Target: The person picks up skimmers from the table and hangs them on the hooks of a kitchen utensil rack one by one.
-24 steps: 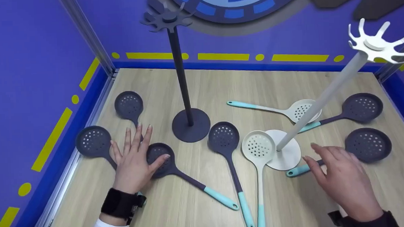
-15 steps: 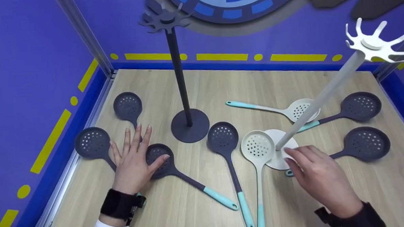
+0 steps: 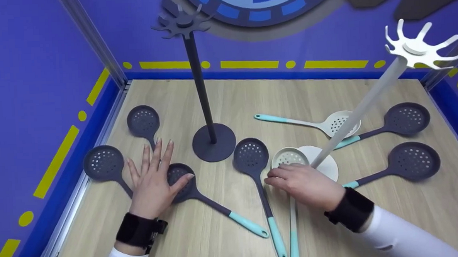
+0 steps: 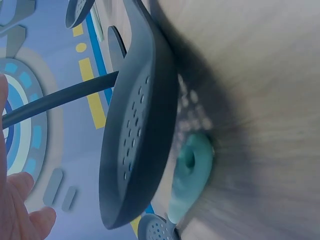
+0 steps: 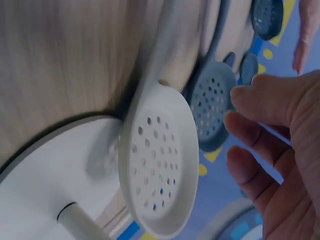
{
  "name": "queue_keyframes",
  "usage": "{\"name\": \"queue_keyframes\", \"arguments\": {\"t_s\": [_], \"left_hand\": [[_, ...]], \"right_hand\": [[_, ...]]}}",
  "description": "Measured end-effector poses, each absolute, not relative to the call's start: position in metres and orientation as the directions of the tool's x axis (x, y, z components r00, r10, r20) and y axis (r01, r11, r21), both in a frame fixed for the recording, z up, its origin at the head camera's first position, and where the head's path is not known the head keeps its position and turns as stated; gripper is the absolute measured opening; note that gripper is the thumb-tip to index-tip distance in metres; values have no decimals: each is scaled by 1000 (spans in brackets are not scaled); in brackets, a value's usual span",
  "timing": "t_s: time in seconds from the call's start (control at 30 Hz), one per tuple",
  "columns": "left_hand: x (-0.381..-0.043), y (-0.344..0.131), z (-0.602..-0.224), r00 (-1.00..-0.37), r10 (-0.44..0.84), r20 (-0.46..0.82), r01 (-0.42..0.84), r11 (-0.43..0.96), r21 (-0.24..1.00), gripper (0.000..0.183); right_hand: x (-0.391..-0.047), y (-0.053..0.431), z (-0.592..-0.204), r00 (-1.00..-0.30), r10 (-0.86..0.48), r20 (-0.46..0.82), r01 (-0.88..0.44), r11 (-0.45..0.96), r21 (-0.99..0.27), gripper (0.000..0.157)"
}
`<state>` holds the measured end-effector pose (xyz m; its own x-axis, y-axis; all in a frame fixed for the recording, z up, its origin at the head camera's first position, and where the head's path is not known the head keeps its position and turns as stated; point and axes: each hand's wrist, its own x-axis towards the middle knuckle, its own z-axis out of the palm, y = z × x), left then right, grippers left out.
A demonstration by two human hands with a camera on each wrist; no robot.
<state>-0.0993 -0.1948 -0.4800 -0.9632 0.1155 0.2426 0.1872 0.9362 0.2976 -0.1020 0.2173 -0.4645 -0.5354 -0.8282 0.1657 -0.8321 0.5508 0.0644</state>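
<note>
Right hand (image 3: 303, 184), fingers loosely bent, holding nothing, hovers over the nearer white ladle (image 3: 288, 155), whose handle (image 3: 294, 241) runs toward the person (image 3: 403, 231); left hand (image 3: 150, 188), spread and empty, is farther off

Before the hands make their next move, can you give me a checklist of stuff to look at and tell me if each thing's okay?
1. Right hand holds nothing: ok, the right wrist view shows a gap between its fingers and the near white skimmer.
2. Left hand holds nothing: ok, its fingers are spread.
3. Black stand standing on its base: ok.
4. White stand has free hooks: ok, nothing hangs there.
5. Near white skimmer clear of that stand: not ok, its bowl overlaps the base.
6. Space past its handle end: cannot tell, the picture cuts it off.
</note>
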Motion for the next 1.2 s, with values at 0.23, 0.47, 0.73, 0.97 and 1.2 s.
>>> {"name": "queue_keyframes", "arguments": {"t_s": [0.23, 0.47, 0.73, 0.97, 1.2], "left_hand": [[-100, -193, -478, -967, 111, 227, 179, 935, 307, 101], [-99, -191, -478, -967, 113, 228, 183, 932, 313, 101], [-102, -191, -478, -965, 119, 233, 185, 940, 287, 101], [-102, -191, -478, -971, 115, 209, 175, 939, 295, 101], [-103, -194, -480, -972, 106, 211, 168, 938, 303, 101]], "right_hand": [[-113, 197, -467, -476, -878, 47, -875, 479, 72, 35], [-120, 184, -476, -420, -907, 26, -901, 420, 112, 13], [-125, 173, -482, -394, -918, 50, -907, 397, 141, 7], [-127, 168, -483, -339, -941, 17, -916, 334, 222, 19], [-130, 174, -481, -315, -946, 74, -920, 323, 221, 22]]}}
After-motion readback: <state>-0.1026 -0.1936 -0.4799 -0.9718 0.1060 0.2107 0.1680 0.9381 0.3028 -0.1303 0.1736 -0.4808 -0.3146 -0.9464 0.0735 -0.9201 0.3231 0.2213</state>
